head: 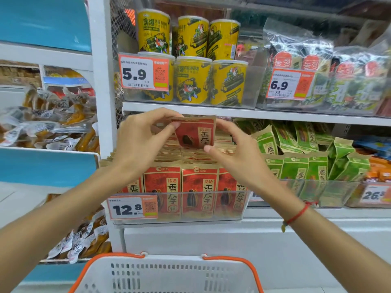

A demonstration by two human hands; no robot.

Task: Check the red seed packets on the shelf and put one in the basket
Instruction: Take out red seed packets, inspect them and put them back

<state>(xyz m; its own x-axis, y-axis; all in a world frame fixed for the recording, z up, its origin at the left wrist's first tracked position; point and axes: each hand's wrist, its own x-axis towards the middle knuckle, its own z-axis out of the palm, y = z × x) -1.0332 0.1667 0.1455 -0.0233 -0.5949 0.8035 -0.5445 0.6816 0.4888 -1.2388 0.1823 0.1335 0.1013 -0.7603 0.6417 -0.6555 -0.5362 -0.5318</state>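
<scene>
Both hands are up at the middle shelf, holding one red seed packet (195,133) between them. Left hand (138,142) pinches the packet's top left corner, thumb in front and fingers curled behind. Right hand (239,149) closes on the packet from 3 o'clock, its thumb tip pressed to the lower right corner and its fingers curved behind the right edge. A red string bracelet (297,214) circles the right wrist. The packet stands nearly upright, tilted a little, its printed front facing the camera, raised above the rest of its kind.

Directly below it, at 6 o'clock, more red packets (200,191) stand in rows inside a clear plastic bin (241,210), with a price tag reading 12.8 (132,207) clipped to the bin's front left. At 3 o'clock from the bin, green packets (300,166) fill the neighbouring section of the same shelf. At 12 o'clock, on the shelf above, yellow cans (192,60) are stacked two high behind a 5.9 tag (143,71), with bagged goods and a 6.9 tag (288,84) beside them at 2 o'clock.

At 6 o'clock, near the bottom of the view, sits the white basket (169,275) with orange handles, well apart from the held packet.
</scene>
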